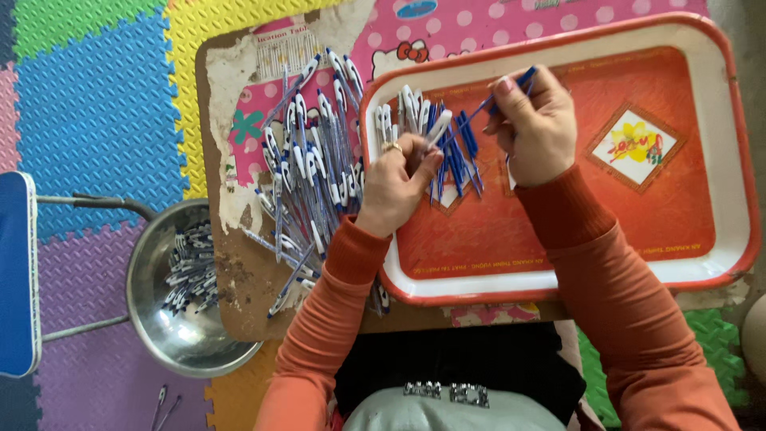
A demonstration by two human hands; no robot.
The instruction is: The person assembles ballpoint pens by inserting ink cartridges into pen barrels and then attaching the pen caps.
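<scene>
My left hand (395,187) pinches a white pen barrel (437,128) over the left part of an orange tray (558,231) with a white rim. My right hand (536,128) grips a thin blue refill (479,110) whose lower end points into that barrel. Under both hands, several blue refills and white pen parts (459,148) lie on the tray. Just left of the tray, a heap of blue and white pens (311,160) covers a worn low table (239,303). Orange sleeves cover both arms.
A steel bowl (171,327) holding several pen parts stands on the floor at the table's left corner. Coloured foam mats (96,104) cover the floor. A blue seat on a metal frame (16,271) sits at the far left.
</scene>
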